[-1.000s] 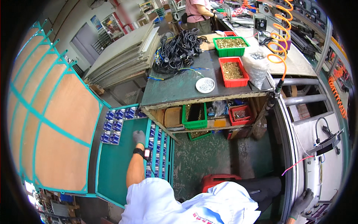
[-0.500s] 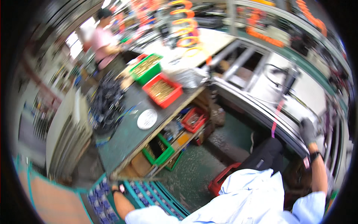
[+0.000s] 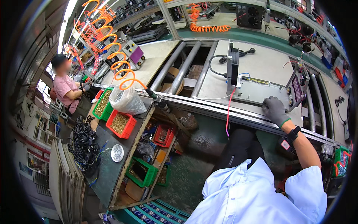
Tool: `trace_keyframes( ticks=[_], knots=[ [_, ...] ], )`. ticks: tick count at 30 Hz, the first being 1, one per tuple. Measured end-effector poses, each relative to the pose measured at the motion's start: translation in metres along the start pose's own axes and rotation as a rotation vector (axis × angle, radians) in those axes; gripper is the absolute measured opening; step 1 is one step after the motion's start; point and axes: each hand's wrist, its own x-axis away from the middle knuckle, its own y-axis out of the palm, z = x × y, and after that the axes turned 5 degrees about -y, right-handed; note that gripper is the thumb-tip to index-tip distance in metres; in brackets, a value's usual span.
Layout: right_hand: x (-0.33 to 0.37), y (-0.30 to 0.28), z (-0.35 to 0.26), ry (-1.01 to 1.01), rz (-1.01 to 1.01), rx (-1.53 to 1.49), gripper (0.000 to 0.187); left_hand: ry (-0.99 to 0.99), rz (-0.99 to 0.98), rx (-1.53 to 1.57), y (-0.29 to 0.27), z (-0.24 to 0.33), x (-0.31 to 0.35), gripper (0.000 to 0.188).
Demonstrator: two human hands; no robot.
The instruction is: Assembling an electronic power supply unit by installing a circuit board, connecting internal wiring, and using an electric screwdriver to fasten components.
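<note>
My right hand (image 3: 276,111), in a grey glove, is at the near edge of an open metal chassis (image 3: 263,92), its fingers curled over that edge. The chassis lies on the pale bench board, with an upright black-faced panel (image 3: 233,65) at its left end and a slotted end panel (image 3: 297,87) at its right. Yellow-green and blue wires run inside. A pink-red strand (image 3: 228,115) hangs from it over the bench's front edge. At the bottom left rim only a bit of my left hand (image 3: 112,220) shows, beside a small blue-and-white part; its fingers cannot be made out.
Steel rollers (image 3: 179,71) run between bench boards. On the dark side table (image 3: 108,173) stand a green bin (image 3: 103,105) and a red bin (image 3: 121,125) of brass-coloured hardware, a plastic bag (image 3: 128,102) and black cables (image 3: 82,143). A co-worker (image 3: 65,86) is at far left; an orange coiled hose (image 3: 119,59) hangs nearby.
The view has swung right and sharpened, bringing the chassis into sight. My right hand has come onto the chassis edge. My left forearm has dropped out at the lower left.
</note>
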Motion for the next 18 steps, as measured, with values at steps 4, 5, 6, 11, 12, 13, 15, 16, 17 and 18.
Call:
trace_keyframes(
  ticks=[4, 5, 6, 11, 12, 13, 15, 16, 17, 18],
  knots=[
    [-0.003, -0.015, -0.007, 0.009, -0.064, -0.015, 0.016, 0.027, 0.045, 0.254, -0.064, 0.035, 0.045, 0.072],
    [-0.004, -0.021, -0.011, 0.044, -0.097, -0.013, 0.018, 0.036, 0.041, 0.318, -0.08, 0.045, 0.06, 0.073],
    [-0.006, -0.029, -0.016, 0.011, -0.091, -0.018, 0.018, 0.054, 0.026, 0.378, -0.094, 0.057, 0.077, 0.073],
    [-0.024, -0.079, -0.063, -0.058, 0.01, -0.012, 0.026, 0.493, -0.481, 0.634, -0.124, 0.151, 0.196, 0.077],
    [-0.031, -0.087, -0.077, -0.148, 0.182, -0.16, 0.028, 0.562, -0.624, 0.555, -0.125, 0.175, 0.225, 0.076],
    [-0.038, -0.094, -0.092, -0.229, 0.248, -0.274, 0.029, 0.673, -0.699, 0.633, -0.115, 0.202, 0.257, 0.071],
    [-0.057, -0.097, -0.127, -0.313, 0.332, -0.466, 0.032, 0.946, -0.883, 0.676, -0.09, 0.259, 0.317, 0.067],
    [-0.069, -0.095, -0.144, -0.333, 0.353, -0.545, 0.033, 1.312, -0.782, 0.428, -0.081, 0.287, 0.334, 0.062],
    [-0.081, -0.092, -0.159, -0.391, 0.369, -0.578, 0.037, 1.405, -0.876, 0.503, -0.065, 0.311, 0.361, 0.058],
    [-0.093, -0.088, -0.172, -0.436, 0.365, -0.611, 0.041, 1.546, -0.935, 0.582, -0.048, 0.332, 0.386, 0.058]
  ],
)
